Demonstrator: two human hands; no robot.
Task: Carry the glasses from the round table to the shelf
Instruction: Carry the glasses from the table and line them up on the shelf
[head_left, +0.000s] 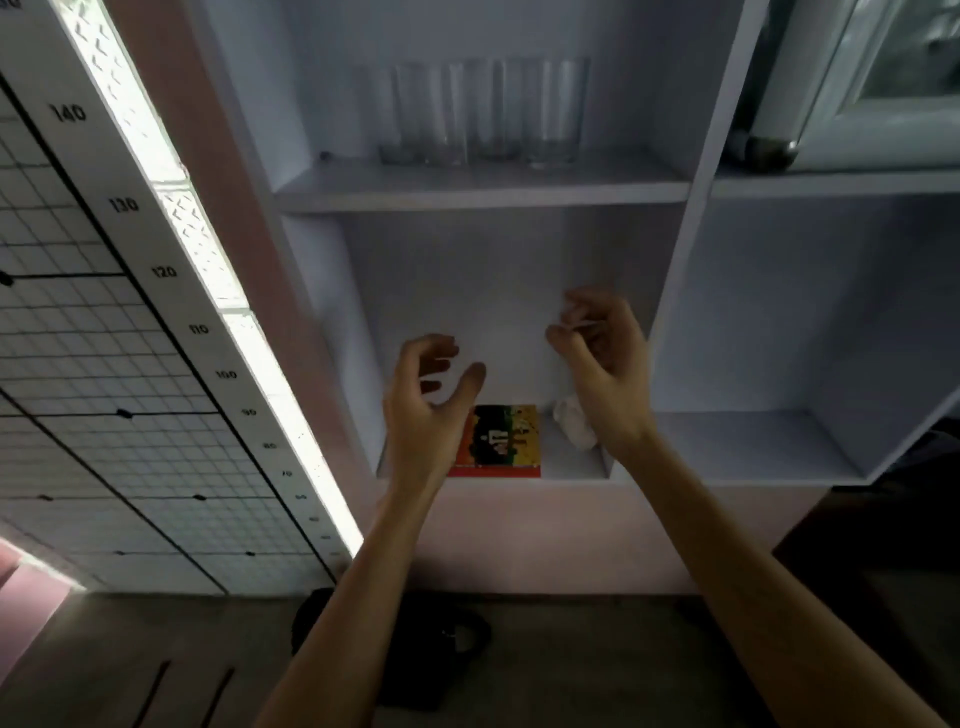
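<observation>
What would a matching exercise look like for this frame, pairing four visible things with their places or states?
Column 1:
1. glasses
2. colourful card
3. left hand
4. crumpled white thing

Column 2:
A. lower shelf, right back corner
B. upper shelf, standing in a row
C. open, holding nothing
D. lower shelf, lying flat near the front

Pairs: 1-B, 2-D, 3-C, 4-A

The white shelf (483, 189) has several clear glasses (483, 111) standing close together on its upper board. In the compartment below the glasses, a colourful card (506, 441) lies flat, with a crumpled white wad (574, 423) just beside it
</observation>
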